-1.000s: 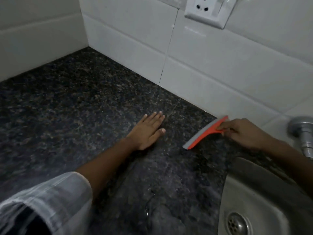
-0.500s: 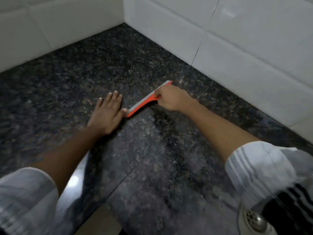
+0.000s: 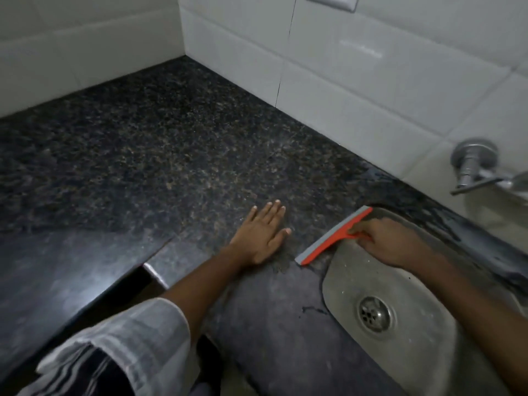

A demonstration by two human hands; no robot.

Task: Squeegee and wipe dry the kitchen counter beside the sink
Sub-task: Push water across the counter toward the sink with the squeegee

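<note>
The dark speckled granite counter (image 3: 160, 155) fills the left and middle of the view. A steel sink (image 3: 423, 332) with a round drain (image 3: 375, 314) sits at the lower right. My right hand (image 3: 391, 241) grips the handle of an orange squeegee (image 3: 331, 237) with a grey rubber blade. The blade lies along the sink's left rim, on the counter edge. My left hand (image 3: 261, 232) rests flat on the counter with fingers spread, just left of the squeegee and not touching it.
White tiled walls (image 3: 357, 81) meet in a corner at the back. A metal tap (image 3: 474, 170) juts from the wall at the right, above the sink. A wall socket plate (image 3: 331, 1) shows at the top. A notch in the counter's front edge (image 3: 151, 270) lies below my left forearm.
My right hand has drawn the squeegee rightward from beside my left hand to the sink's rim. My left hand stays flat on the counter. The view has swung right, showing the sink.
</note>
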